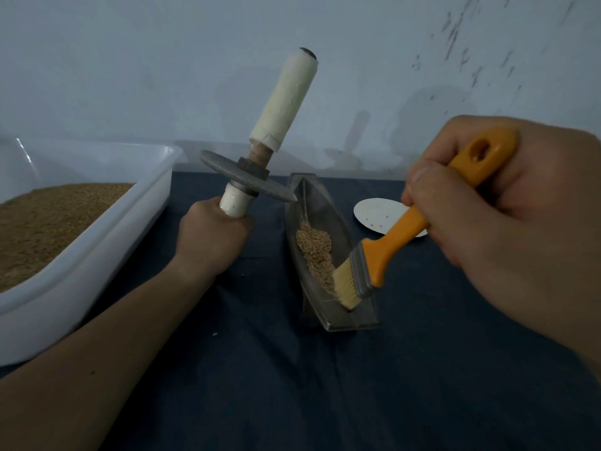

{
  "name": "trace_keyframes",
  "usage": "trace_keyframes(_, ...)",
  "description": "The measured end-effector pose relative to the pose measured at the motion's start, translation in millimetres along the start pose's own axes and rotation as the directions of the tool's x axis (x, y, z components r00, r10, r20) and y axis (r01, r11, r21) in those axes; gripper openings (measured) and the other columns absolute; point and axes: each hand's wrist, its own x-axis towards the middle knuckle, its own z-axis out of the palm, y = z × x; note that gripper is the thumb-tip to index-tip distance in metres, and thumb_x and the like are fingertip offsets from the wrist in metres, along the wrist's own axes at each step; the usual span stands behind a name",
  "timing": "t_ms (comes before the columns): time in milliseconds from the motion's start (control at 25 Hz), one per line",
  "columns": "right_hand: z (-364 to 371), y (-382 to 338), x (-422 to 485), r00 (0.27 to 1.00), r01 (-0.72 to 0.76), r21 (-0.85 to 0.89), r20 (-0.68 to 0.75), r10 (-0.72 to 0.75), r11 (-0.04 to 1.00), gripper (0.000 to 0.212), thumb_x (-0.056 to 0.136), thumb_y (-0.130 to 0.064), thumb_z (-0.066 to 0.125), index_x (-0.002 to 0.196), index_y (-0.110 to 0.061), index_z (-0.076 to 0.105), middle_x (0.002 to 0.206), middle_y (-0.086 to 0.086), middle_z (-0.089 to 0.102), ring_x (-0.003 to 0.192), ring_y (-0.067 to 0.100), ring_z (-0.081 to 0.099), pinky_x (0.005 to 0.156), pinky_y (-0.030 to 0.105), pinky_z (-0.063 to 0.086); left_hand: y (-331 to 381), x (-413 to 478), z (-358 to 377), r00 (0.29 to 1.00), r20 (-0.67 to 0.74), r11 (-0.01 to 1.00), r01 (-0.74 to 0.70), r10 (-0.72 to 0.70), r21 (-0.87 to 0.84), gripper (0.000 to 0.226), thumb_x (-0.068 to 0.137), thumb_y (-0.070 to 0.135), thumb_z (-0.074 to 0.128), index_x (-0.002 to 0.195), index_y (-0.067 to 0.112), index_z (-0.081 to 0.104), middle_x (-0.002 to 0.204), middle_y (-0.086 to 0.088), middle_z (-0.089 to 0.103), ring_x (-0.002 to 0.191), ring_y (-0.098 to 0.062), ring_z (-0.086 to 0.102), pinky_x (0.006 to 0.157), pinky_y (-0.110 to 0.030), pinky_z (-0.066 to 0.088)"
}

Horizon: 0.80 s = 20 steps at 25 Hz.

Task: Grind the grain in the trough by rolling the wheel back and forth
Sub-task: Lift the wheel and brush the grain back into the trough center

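Dark blue cloth [357, 385] covers the table, with a pale, scuffed wall [195, 60] close behind it. From my seat I see my left hand [211, 236] wrapped round the lower white handle of the wheel [224, 166]. It holds the wheel up off the table, its axle tilted to the right and the grey disc's edge hanging just over the far end of the trough [322, 203]. The upper handle [289, 99] is bound in cream tape.

The trough lies lengthwise on the cloth between my hands, and a small heap of grain [313, 245] sits in its middle. My right hand [507, 203] grips the orange handle of a brush [390, 252], whose pale bristles press into the near end of the trough, touching the grain.

At left a white tub [97, 255] holds more brown grain [48, 222]; its near and left sides run out of the picture. Beyond the brush handle lies a white disc [380, 213], partly covered by it. I cannot tell whether its dark specks are holes or marks. My right hand is large and blurred at the frame edge, so its fingertips are hard to make out.
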Motion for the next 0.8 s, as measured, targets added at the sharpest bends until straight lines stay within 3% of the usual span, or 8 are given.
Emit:
trace_keyframes(240, 27.2, -7.0, -2.0, 0.995, 0.079, -0.137, 0.075, -0.070, 0.987, 0.029, 0.095, -0.031, 0.057, 0.068, -0.024, 0.053, 0.046, -0.007, 0.045, 0.050, 0.002, 0.055, 0.046, 0.004, 0.035, 1.2, -0.3, -0.3, 1.000, 0.011, 1.000, 0.003, -0.003, 0.003, 0.009, 0.059, 0.035, 0.066, 0.066, 0.033, 0.062, 0.050, 0.004, 0.059, 0.048, -0.017, 0.057, 0.048, -0.030, 0.044)
trace_keyframes(400, 52.5, 7.4, 4.6, 0.991, 0.013, -0.154, 0.134, 0.008, 0.988, 0.027, 0.098, -0.029, 0.057, 0.073, -0.020, 0.054, 0.047, -0.007, 0.045, 0.053, 0.010, 0.055, 0.047, 0.016, 0.035, 2.3, -1.5, -1.0, 1.000, 0.011, 1.000, 0.010, -0.010, -0.008, 0.009, 0.060, 0.034, 0.066, 0.067, 0.033, 0.062, 0.051, 0.003, 0.060, 0.051, -0.020, 0.059, 0.049, -0.031, 0.046)
trace_keyframes(640, 22.6, -0.3, 22.6, 0.993, 0.092, -0.186, -0.055, -0.104, 0.978, 0.025, 0.095, -0.031, 0.055, 0.071, -0.023, 0.054, 0.049, -0.008, 0.048, 0.058, 0.011, 0.057, 0.050, 0.011, 0.040, 2.8, -2.6, -1.1, 1.000, 0.016, 1.000, 0.011, -0.011, 0.000, 0.009, 0.062, 0.034, 0.066, 0.068, 0.030, 0.062, 0.051, 0.004, 0.059, 0.050, -0.018, 0.058, 0.048, -0.031, 0.044)
trace_keyframes(800, 33.7, -8.6, 13.0, 0.996, 0.077, -0.174, 0.055, -0.068, 0.982, 0.027, 0.094, -0.035, 0.054, 0.069, -0.025, 0.053, 0.047, -0.007, 0.046, 0.058, 0.005, 0.058, 0.048, 0.009, 0.040, 2.1, -2.6, -0.6, 1.000, 0.001, 1.000, 0.010, -0.010, 0.025, 0.016, 0.062, 0.034, 0.066, 0.064, 0.020, 0.060, 0.052, 0.003, 0.060, 0.051, -0.019, 0.058, 0.049, -0.030, 0.043)
